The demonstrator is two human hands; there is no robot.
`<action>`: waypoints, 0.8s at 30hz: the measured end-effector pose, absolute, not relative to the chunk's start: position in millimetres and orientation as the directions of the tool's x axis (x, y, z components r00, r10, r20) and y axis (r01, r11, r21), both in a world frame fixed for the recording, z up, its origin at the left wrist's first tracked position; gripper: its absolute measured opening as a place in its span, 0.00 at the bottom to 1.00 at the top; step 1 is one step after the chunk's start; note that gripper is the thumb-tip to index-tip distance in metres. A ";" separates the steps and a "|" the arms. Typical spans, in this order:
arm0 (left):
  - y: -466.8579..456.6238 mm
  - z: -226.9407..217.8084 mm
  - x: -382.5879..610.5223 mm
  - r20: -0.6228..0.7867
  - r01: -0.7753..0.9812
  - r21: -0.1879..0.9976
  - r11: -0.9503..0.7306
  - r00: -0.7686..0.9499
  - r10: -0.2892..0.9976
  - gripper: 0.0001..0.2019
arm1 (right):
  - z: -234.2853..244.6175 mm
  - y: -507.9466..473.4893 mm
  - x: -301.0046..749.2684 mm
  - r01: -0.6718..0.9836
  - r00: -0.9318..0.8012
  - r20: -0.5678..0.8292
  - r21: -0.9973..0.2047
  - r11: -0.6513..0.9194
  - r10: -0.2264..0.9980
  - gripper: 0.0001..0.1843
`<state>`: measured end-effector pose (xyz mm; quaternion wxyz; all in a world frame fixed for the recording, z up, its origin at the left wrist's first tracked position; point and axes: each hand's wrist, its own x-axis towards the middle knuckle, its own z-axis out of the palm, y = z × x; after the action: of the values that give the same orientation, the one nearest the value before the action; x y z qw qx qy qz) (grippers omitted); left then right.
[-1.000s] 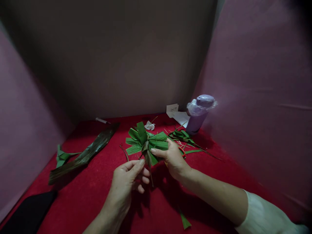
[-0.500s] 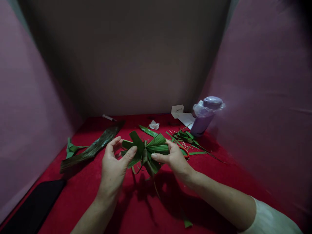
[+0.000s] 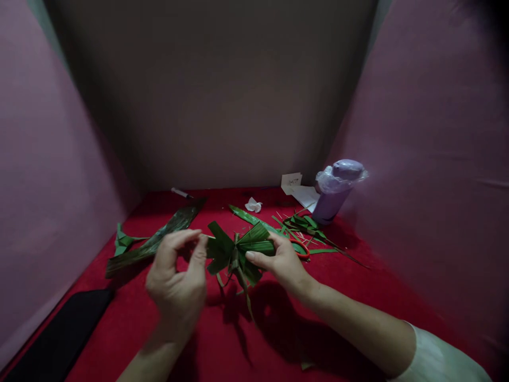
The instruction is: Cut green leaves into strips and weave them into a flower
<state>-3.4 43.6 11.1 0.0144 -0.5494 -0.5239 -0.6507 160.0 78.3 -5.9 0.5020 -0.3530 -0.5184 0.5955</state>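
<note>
Between my hands is a bundle of green leaf strips [image 3: 234, 254], folded into fanned loops around a central stem, with thin ends hanging below. My right hand [image 3: 284, 262] grips its right-hand loops, thumb in front and fingers behind. Left of the bundle, my left hand [image 3: 178, 270] is slightly blurred, its thumb and forefinger pinched together by the leaf tips. A thin pale line runs from that pinch toward the bundle; I cannot make out what it is.
On the red cloth [image 3: 222, 355] lie a long dark leaf [image 3: 159, 241], a folded green leaf piece [image 3: 124, 240], orange-handled scissors [image 3: 305, 250], leaf scraps [image 3: 304, 222], crumpled white paper [image 3: 253, 205] and a syringe-like tube [image 3: 182, 192]. A plastic-topped purple container [image 3: 332, 201] and black object [image 3: 59, 334] flank them.
My left hand has shifted left and turned, going from spread around the left leaf loops to a pinch by their tips. My right hand keeps its hold.
</note>
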 end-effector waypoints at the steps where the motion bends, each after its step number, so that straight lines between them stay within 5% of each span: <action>1: 47.7 13.7 -6.4 0.670 0.520 0.737 -0.432 -0.477 0.568 0.10 | -5.2 79.0 161.0 -0.263 -0.240 0.077 -0.965 0.012 0.968 0.12; 5: 61.8 19.5 -16.3 0.309 0.040 0.938 -0.345 -0.550 0.776 0.16 | -4.9 82.9 165.5 -0.332 -0.230 0.008 -0.941 -0.071 0.973 0.15; 8: 64.7 17.7 -16.9 -0.017 -0.383 0.916 -0.118 -0.332 0.943 0.15 | -8.6 86.8 166.8 -0.384 -0.222 -0.029 -0.916 -0.115 0.975 0.17; 10: 63.4 15.1 -13.8 -0.111 -0.498 0.867 0.018 -0.158 0.981 0.13 | -11.5 88.5 166.3 -0.421 -0.202 -0.036 -0.899 -0.120 0.979 0.18; 16: 58.3 11.3 -1.4 -0.169 -0.591 0.798 0.119 -0.030 0.985 0.09 | -14.7 85.5 161.8 -0.418 -0.146 -0.019 -0.905 -0.079 0.989 0.19; 20: 58.8 14.6 0.1 -0.155 -0.500 0.864 0.064 -0.143 0.977 0.08 | -12.3 86.7 163.4 -0.289 -0.272 0.003 -0.954 -0.079 0.962 0.18; 24: 59.7 14.0 0.2 -0.134 -0.421 0.905 0.058 -0.155 0.979 0.08 | 3.5 93.9 172.3 0.094 -0.002 0.324 -0.942 0.323 0.946 0.20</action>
<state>0.2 59.7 14.0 -0.5713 -0.3099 -0.4499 -0.6125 172.3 93.9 3.5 0.5549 -0.4374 -0.5944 0.3840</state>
